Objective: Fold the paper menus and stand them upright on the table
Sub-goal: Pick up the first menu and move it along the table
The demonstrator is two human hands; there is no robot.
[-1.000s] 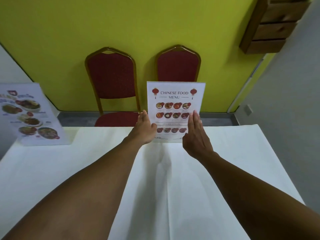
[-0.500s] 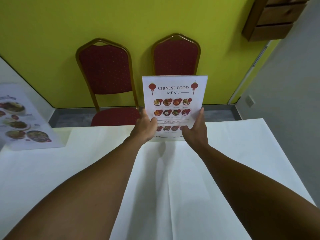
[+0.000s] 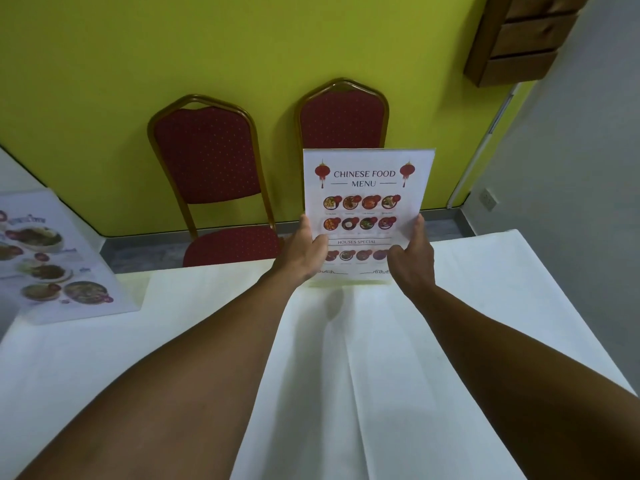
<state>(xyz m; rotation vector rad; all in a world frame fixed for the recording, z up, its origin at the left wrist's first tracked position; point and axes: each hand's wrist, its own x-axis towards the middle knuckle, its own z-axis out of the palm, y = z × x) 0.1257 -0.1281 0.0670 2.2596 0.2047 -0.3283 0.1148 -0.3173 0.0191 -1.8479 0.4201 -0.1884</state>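
Note:
A white paper menu headed "Chinese Food Menu", with red lanterns and rows of dish photos, stands upright near the far edge of the white table. Its bottom edge is at the cloth. My left hand grips its left edge, thumb on the front. My right hand grips its right edge the same way. A second menu with larger dish photos stands tilted at the table's far left corner, apart from both hands.
Two red padded chairs with gold frames stand behind the table against a yellow-green wall. A wooden wall shelf hangs at the upper right. A grey wall runs along the right side. The table edge falls away on the right.
Both hands went from resting flat beside the menu to pinching its side edges. The menu now appears more upright and squarer to me.

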